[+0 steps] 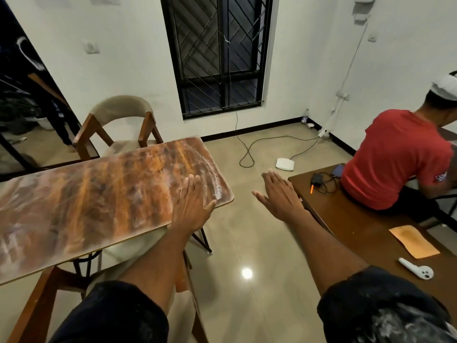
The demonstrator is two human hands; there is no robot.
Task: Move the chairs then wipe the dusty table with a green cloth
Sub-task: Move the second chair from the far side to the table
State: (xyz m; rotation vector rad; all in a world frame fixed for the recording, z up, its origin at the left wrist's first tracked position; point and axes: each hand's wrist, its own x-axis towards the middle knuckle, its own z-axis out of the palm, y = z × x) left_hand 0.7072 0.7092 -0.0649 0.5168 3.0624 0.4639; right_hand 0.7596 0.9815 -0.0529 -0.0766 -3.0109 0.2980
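Note:
The dusty table (81, 209) has a reddish-brown top streaked with white dust and fills the left half of the view. My left hand (191, 206) lies flat with straight fingers on its near right corner. My right hand (279, 194) hovers open over the floor between the two tables, holding nothing. One chair (118, 125) with a beige padded back and wooden frame stands at the table's far side. A second chair (183, 280) sits tucked under the near edge, mostly hidden by my left arm. No green cloth is in view.
A dark brown table (351, 219) on the right carries an orange cloth (414, 241), a white device (416, 268), a charger and a phone. A person in a red shirt (395, 154) sits on it. A cable and a white box (285, 164) lie on the floor.

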